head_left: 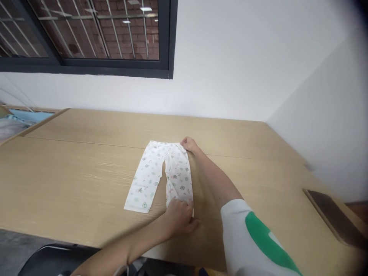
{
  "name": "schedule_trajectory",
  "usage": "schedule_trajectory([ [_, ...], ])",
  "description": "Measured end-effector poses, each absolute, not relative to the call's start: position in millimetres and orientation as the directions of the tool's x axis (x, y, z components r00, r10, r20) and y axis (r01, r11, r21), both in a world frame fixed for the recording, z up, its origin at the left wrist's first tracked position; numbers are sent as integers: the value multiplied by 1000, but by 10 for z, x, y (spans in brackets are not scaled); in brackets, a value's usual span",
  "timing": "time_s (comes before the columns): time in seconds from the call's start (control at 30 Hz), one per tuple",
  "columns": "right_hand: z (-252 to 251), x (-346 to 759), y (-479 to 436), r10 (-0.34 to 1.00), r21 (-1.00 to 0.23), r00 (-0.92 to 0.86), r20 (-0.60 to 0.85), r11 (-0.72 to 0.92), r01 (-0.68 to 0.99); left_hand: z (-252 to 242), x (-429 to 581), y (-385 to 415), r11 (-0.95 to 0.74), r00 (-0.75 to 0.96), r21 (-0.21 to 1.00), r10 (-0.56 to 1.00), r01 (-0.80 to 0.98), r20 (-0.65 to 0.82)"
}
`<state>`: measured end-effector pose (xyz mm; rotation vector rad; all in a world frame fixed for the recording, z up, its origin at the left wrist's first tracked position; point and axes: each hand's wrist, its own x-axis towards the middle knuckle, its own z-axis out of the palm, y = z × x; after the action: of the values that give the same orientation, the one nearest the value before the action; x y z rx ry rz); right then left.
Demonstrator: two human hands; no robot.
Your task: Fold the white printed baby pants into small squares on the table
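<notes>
A small pair of white pants (148, 174), printed with little green, grey and pink figures, lies spread on the wooden table with its waistband toward the wall. My right hand (189, 145) pinches the waistband's right corner. Down at the hem of the right leg, my left hand (179, 215) rests with curled fingers closed on the cloth, its thumb pointing right. That hand covers most of this hem. The left leg lies flat, touched by neither hand, and a narrow gap shows between the legs.
The wide wooden table (71, 168) reaches back to a white wall (215, 69) below a dark-framed window (115, 65). A dark flat panel (333, 214) is at the right. Bluish cloth or plastic (25, 117) lies far left. A black chair (54, 258) stands at the front edge.
</notes>
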<state>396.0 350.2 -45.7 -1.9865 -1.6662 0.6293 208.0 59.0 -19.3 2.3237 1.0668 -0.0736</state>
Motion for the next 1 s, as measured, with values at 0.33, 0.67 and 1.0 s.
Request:
schedule_trajectory([
  [0.33,-343,3861,3357,996,-555,32,86,21,831,-127,2081,660,-479,691,568,683,669,-238],
  [0.67,124,3520,3422,991,-618,33,130,55,784,162,1436,587,-204,579,833,799,515,-162],
  [1.0,116,2599,3551,987,-605,2,161,97,791,124,354,420,80,270,880,935,469,-229],
])
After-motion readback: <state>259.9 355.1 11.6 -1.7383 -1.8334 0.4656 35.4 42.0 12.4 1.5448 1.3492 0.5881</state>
